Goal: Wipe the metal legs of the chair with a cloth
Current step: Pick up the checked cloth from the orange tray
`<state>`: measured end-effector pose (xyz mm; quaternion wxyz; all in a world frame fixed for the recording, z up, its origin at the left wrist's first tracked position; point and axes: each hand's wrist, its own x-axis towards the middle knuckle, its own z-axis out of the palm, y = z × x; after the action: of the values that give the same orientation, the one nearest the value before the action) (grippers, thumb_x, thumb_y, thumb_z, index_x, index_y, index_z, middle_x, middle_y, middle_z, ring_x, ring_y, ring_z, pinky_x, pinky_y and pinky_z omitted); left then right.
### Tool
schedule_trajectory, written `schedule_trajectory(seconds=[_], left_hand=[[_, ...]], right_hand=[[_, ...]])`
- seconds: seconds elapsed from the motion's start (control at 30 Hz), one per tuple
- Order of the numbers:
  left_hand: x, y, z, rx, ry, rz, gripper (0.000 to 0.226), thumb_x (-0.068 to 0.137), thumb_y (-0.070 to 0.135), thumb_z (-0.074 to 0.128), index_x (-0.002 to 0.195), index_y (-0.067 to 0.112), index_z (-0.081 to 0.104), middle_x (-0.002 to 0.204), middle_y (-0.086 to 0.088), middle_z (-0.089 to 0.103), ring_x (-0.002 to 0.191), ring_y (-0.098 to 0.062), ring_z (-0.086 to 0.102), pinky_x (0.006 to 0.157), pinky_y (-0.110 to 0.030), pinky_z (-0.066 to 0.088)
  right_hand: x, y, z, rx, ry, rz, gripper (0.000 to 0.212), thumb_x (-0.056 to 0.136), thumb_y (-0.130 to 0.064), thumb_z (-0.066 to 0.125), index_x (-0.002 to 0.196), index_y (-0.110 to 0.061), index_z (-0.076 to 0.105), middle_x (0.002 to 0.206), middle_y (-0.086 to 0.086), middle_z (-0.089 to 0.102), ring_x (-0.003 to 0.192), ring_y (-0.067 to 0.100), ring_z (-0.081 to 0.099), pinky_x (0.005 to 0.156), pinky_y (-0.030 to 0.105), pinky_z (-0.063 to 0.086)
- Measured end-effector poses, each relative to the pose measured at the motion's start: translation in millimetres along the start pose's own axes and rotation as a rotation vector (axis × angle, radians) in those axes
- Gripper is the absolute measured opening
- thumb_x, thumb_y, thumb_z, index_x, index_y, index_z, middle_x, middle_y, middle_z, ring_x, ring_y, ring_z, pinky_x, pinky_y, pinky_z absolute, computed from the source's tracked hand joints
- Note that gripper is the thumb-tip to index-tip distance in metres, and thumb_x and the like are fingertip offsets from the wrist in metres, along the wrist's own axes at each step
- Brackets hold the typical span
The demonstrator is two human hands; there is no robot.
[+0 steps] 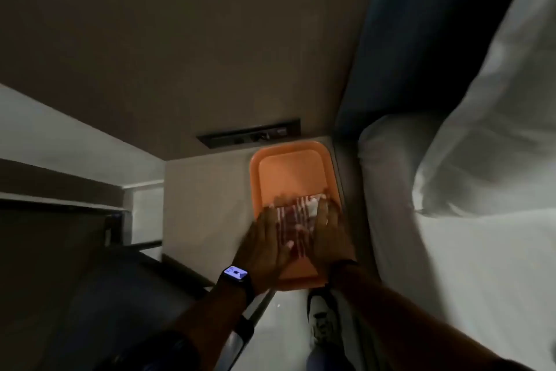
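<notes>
A red-and-white striped cloth [296, 221] is seen lying in the near half of an orange tray [285, 166], which rests on a small pale table [207, 196] beside a bed with white bedding [451, 235]. The left hand [264, 245] and right hand [329, 238] are laid flat on the cloth from either side, fingers [323, 212] extended and slightly spread, pressing rather than gripping. A lit smartwatch [236, 273] is worn on the left wrist. A dark chair [120, 304] is partly visible at lower left; its legs cannot be clearly made out.
</notes>
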<state>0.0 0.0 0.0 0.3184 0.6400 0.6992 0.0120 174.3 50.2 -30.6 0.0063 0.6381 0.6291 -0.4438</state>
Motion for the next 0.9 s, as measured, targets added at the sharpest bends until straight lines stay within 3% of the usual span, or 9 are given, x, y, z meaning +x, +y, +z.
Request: schedule_trajectory(seconds=[0.17,0.3,0.43,0.53,0.6,0.67,0.73,0.8,0.9], left_hand=[[13,-17,54,0.057,-0.055,-0.016,0.078,0.103,0.044,0.031,0.156,-0.006,0.002,0.166,-0.029,0.015,0.153,-0.040,0.025,0.126,-0.042,0.026],[15,-30,62,0.001,-0.198,-0.043,0.085,0.098,0.058,0.014,0.159,0.004,-0.010,0.171,-0.017,-0.004,0.159,-0.030,0.002,0.129,-0.035,0.002],[9,-32,47,0.005,-0.246,-0.009,0.077,0.099,0.048,0.019,0.160,0.012,-0.011,0.173,-0.012,0.001,0.159,-0.028,0.008,0.129,-0.041,0.014],[-15,-24,19,0.121,-0.209,0.132,0.071,0.099,0.035,0.027,0.160,0.004,0.008,0.167,-0.020,0.024,0.153,-0.034,0.027,0.129,-0.038,0.015],[-36,-10,-7,0.101,-0.169,0.199,0.065,0.094,0.031,0.035,0.156,0.012,0.025,0.158,-0.015,0.042,0.144,-0.032,0.042,0.125,-0.039,0.027],[-68,4,-38,0.066,-0.083,0.297,0.063,0.093,0.028,0.041,0.153,0.019,0.027,0.154,-0.006,0.046,0.141,-0.024,0.044,0.122,-0.034,0.029],[-110,19,-69,0.116,-0.028,0.379,0.068,0.096,0.031,0.042,0.158,0.022,0.016,0.162,-0.003,0.037,0.149,-0.017,0.032,0.127,-0.027,0.014],[-157,34,-95,0.188,0.002,0.450,0.070,0.099,0.033,0.040,0.160,0.026,0.008,0.167,-0.001,0.027,0.154,-0.015,0.022,0.127,-0.027,0.006],[-232,65,-134,0.269,0.032,0.540,0.067,0.101,0.044,0.035,0.161,0.033,0.005,0.171,0.002,0.018,0.158,-0.014,0.010,0.129,-0.038,0.006]], right_hand=[[21,9,56,-0.070,0.110,0.227,0.109,0.101,-0.048,0.071,0.175,-0.009,0.001,0.179,0.026,0.023,0.165,0.046,0.033,0.133,0.060,0.035],[28,-6,54,0.615,0.207,0.276,0.083,0.101,-0.025,0.077,0.168,-0.009,0.031,0.169,0.019,0.048,0.156,0.040,0.051,0.130,0.058,0.044],[13,-27,36,1.008,0.074,0.301,0.023,0.100,-0.016,0.080,0.118,-0.029,0.073,0.112,-0.004,0.085,0.122,0.033,0.078,0.094,0.031,0.069],[-23,-45,19,1.066,0.065,0.088,0.033,0.091,-0.011,0.087,0.117,-0.029,0.076,0.112,-0.023,0.086,0.118,0.007,0.080,0.090,0.010,0.063],[-53,-59,11,1.091,0.107,-0.018,0.045,0.091,-0.007,0.087,0.129,-0.026,0.074,0.123,-0.019,0.084,0.126,0.007,0.077,0.105,0.015,0.060],[-100,-77,1,1.199,0.168,-0.003,0.051,0.095,-0.007,0.084,0.138,-0.026,0.066,0.133,-0.009,0.082,0.132,0.020,0.076,0.117,0.037,0.060],[-153,-94,-14,1.315,0.244,-0.002,0.051,0.095,-0.016,0.086,0.136,-0.036,0.062,0.134,-0.006,0.081,0.130,0.023,0.076,0.114,0.045,0.062],[-210,-112,-36,1.443,0.269,-0.026,0.057,0.087,-0.038,0.087,0.138,-0.041,0.062,0.132,-0.011,0.082,0.128,0.019,0.077,0.102,0.034,0.067],[-304,-130,-67,1.804,0.165,0.002,0.073,0.086,-0.047,0.075,0.151,-0.019,0.061,0.147,0.013,0.075,0.133,0.036,0.073,0.111,0.053,0.061]])
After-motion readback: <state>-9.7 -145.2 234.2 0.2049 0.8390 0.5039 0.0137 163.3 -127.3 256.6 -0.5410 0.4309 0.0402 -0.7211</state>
